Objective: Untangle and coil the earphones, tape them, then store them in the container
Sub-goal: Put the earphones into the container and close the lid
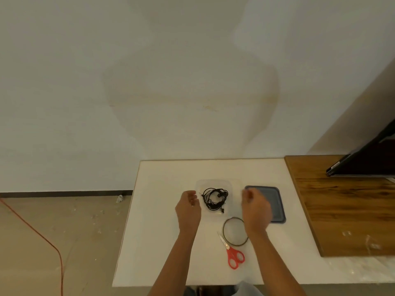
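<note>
I see left hand [189,207], right hand [255,207] loosely curled, empty, either side of earphones [214,198] bunched in clear container [234,190]. Risk: hasty pull tightens knots, drags light container.

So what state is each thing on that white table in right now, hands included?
Clear plastic container: open, lid off, earphones inside.
Black earphones: coiled, lying in the container.
Dark blue-grey lid: off, flat beside the container.
Red-handled scissors: closed, lying flat.
Clear tape roll: lying flat.
Left hand: loosely curled, empty.
Right hand: blurred, grip unclear.
</note>
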{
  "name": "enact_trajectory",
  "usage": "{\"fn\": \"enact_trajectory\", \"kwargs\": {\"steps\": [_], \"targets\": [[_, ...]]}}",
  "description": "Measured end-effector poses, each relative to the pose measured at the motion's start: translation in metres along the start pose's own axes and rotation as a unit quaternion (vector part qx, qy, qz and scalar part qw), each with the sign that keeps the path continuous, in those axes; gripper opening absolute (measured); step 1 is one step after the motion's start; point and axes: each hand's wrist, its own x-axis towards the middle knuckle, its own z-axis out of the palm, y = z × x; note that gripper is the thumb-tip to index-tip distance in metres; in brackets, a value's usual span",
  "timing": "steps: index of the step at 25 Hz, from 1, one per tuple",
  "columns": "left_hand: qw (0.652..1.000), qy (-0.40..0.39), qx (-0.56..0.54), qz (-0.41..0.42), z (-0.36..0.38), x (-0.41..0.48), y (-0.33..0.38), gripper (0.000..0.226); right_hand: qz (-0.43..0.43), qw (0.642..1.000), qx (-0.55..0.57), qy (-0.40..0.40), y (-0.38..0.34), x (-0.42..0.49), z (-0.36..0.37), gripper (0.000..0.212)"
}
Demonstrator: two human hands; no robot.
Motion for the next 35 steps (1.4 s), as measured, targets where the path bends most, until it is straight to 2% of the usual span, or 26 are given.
{"fn": "enact_trajectory", "kwargs": {"steps": [1,2,4,5,7,10,12,14,15,17,18,20,22,26,28,30,33,35], "targets": [[1.0,0.015,0.011,0.004,-0.005,0.001,-0.004,0.031,0.031,0.999,-0.032,0.032,0.017,0.007,-0.01,0.029],[1.0,0.004,0.026,-0.002,-0.008,0.001,-0.008,0.035,0.096,0.992,-0.075,0.029,0.033,0.013,-0.017,0.046],[0.996,-0.065,0.042,-0.038,-0.008,0.001,-0.015,0.047,0.232,0.963,-0.132,-0.034,0.059,0.016,-0.021,0.085],[0.993,-0.093,0.043,-0.052,-0.006,0.0,-0.017,0.052,0.259,0.954,-0.14,-0.059,0.065,0.014,-0.019,0.098],[0.991,-0.112,0.031,-0.063,-0.001,-0.005,-0.018,0.056,0.258,0.953,-0.144,-0.07,0.066,0.011,-0.013,0.107],[0.992,-0.105,0.015,-0.066,0.001,-0.007,-0.018,0.054,0.27,0.957,-0.102,-0.029,0.054,0.015,-0.015,0.089],[0.992,-0.105,0.008,-0.067,0.0,-0.007,-0.017,0.053,0.208,0.977,-0.031,0.022,0.042,0.02,-0.018,0.065],[0.993,-0.104,0.005,-0.063,-0.001,-0.007,-0.015,0.053,0.027,0.998,0.016,0.055,0.018,0.017,-0.016,0.038],[0.993,-0.105,0.002,-0.062,-0.001,-0.007,-0.016,0.053,-0.079,0.996,-0.002,0.052,0.005,0.01,-0.011,0.033],[0.992,-0.106,-0.013,-0.064,-0.001,-0.008,-0.02,0.052,-0.253,0.963,-0.085,0.037,-0.017,-0.012,0.008,0.036],[0.992,-0.104,-0.023,-0.062,0.0,-0.009,-0.022,0.051,-0.311,0.942,-0.122,0.021,-0.022,-0.024,0.022,0.041],[0.994,-0.092,-0.036,-0.048,0.003,-0.012,-0.024,0.045,-0.368,0.915,-0.164,-0.029,-0.026,-0.05,0.043,0.057],[0.996,-0.077,-0.038,-0.034,0.003,-0.014,-0.024,0.038,-0.363,0.91,-0.175,-0.103,-0.023,-0.063,0.051,0.069],[0.997,-0.051,-0.043,-0.044,0.006,-0.011,-0.028,0.035,-0.322,0.905,-0.221,-0.17,-0.014,-0.071,0.051,0.085],[0.998,-0.04,-0.022,-0.032,0.011,-0.009,-0.027,0.034,-0.341,0.905,-0.198,-0.158,-0.009,-0.067,0.047,0.074],[0.999,-0.03,-0.007,-0.024,0.015,-0.004,-0.021,0.032,-0.325,0.927,-0.144,-0.119,-0.009,-0.052,0.04,0.062],[0.999,0.004,0.004,-0.04,0.02,0.015,-0.015,0.037,-0.205,0.967,-0.142,-0.059,-0.013,-0.012,0.029,0.047],[0.999,0.001,0.018,-0.029,0.028,0.025,-0.014,0.035,-0.116,0.975,-0.168,-0.092,-0.013,0.008,0.032,0.038]]}}
